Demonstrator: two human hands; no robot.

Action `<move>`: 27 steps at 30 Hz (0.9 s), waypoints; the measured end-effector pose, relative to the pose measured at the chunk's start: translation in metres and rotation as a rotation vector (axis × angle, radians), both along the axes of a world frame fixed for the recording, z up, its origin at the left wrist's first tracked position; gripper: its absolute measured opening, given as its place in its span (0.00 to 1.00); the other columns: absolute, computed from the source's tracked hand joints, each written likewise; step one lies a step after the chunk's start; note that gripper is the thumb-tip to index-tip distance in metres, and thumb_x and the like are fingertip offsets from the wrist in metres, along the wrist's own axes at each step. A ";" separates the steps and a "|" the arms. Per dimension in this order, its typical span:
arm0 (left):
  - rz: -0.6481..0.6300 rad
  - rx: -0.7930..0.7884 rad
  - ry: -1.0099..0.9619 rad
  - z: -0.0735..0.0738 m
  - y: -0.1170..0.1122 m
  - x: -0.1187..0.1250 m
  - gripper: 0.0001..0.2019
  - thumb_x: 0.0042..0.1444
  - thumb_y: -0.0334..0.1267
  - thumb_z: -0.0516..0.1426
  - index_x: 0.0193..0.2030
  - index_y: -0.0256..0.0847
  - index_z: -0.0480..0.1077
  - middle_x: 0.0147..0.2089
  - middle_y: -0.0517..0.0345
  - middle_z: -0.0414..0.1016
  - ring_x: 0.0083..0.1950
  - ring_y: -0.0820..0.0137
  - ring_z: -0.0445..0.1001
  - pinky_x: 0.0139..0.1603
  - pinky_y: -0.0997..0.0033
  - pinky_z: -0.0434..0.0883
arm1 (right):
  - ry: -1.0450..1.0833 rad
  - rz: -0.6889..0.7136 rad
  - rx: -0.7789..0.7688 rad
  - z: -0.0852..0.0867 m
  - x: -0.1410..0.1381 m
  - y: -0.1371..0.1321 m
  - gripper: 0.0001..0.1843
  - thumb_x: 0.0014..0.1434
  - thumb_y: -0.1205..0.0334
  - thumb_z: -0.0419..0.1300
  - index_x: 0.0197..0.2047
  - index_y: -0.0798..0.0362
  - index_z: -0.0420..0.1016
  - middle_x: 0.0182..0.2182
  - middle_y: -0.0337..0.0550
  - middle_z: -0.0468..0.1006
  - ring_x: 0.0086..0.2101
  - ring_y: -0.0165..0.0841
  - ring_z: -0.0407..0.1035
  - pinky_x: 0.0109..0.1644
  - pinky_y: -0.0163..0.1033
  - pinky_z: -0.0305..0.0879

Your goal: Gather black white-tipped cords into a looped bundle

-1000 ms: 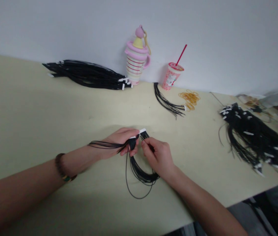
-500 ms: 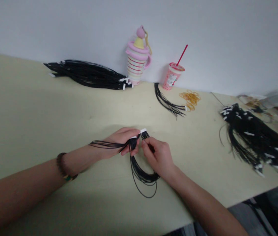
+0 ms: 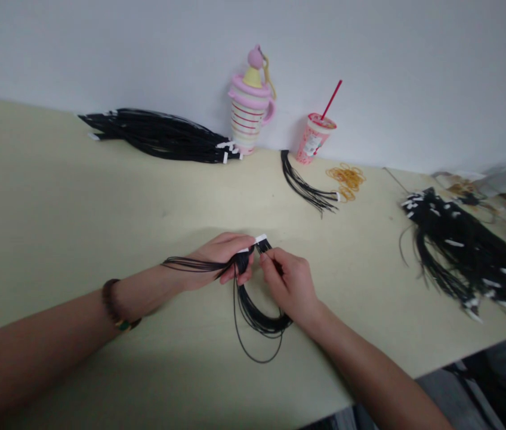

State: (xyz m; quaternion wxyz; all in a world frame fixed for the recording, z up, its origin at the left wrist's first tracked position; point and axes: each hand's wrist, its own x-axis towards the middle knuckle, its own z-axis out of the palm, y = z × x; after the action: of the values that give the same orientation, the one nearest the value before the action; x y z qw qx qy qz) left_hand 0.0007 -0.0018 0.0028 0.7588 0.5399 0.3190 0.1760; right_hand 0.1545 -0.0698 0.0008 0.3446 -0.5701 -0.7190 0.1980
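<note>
A black wire harness [image 3: 262,322] with white connectors hangs in a loop between my two hands. My left hand [image 3: 228,257] is closed around one end, by a white connector, and several loose wire ends trail back over that wrist. The other white connector [image 3: 261,238] sits at my left fingertips. Just below it, my right hand [image 3: 289,280] pinches the wires. One thin wire [image 3: 259,362] droops lower than the rest of the loop. My fingers partly hide where the wires are gripped.
Against the wall lie a bundle of black harnesses [image 3: 163,137], a striped pink cup [image 3: 248,119] and a drink cup with straw [image 3: 314,140]. Nearby are a single harness [image 3: 304,185] and yellow rubber bands [image 3: 346,178]. A larger harness pile [image 3: 463,245] covers the right side.
The drooping thin wire has shifted slightly left and down. Both hands keep nearly the same place and hold.
</note>
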 end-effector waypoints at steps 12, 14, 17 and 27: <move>-0.026 0.030 -0.005 0.001 0.000 0.000 0.19 0.59 0.46 0.44 0.25 0.35 0.63 0.17 0.60 0.69 0.11 0.83 0.56 0.10 0.87 0.53 | -0.094 0.020 0.034 0.001 -0.001 -0.001 0.13 0.60 0.62 0.45 0.30 0.57 0.66 0.21 0.37 0.67 0.24 0.21 0.60 0.29 0.28 0.54; -0.026 0.032 -0.001 0.001 0.000 0.000 0.19 0.59 0.46 0.44 0.25 0.35 0.63 0.17 0.60 0.68 0.11 0.83 0.56 0.10 0.87 0.52 | -0.085 0.013 0.058 0.000 0.000 -0.001 0.12 0.59 0.62 0.47 0.29 0.57 0.67 0.20 0.36 0.66 0.23 0.21 0.59 0.28 0.28 0.53; -0.021 0.033 -0.003 0.000 0.000 -0.001 0.19 0.59 0.47 0.44 0.26 0.35 0.63 0.17 0.60 0.69 0.11 0.83 0.56 0.09 0.87 0.52 | -0.054 -0.010 0.092 -0.001 0.001 0.000 0.11 0.58 0.62 0.49 0.28 0.56 0.68 0.20 0.36 0.66 0.22 0.20 0.58 0.26 0.27 0.52; -0.023 0.012 -0.007 0.001 -0.001 -0.001 0.19 0.59 0.47 0.45 0.26 0.34 0.63 0.17 0.60 0.69 0.11 0.83 0.57 0.10 0.87 0.52 | 0.087 -0.054 0.056 -0.004 -0.001 0.000 0.09 0.56 0.61 0.53 0.28 0.56 0.66 0.19 0.34 0.67 0.19 0.17 0.58 0.23 0.24 0.53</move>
State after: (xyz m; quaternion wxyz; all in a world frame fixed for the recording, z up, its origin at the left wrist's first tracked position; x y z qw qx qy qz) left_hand -0.0005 -0.0026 0.0039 0.7584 0.5477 0.3091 0.1709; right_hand 0.1538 -0.0698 -0.0035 0.3967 -0.5703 -0.6930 0.1930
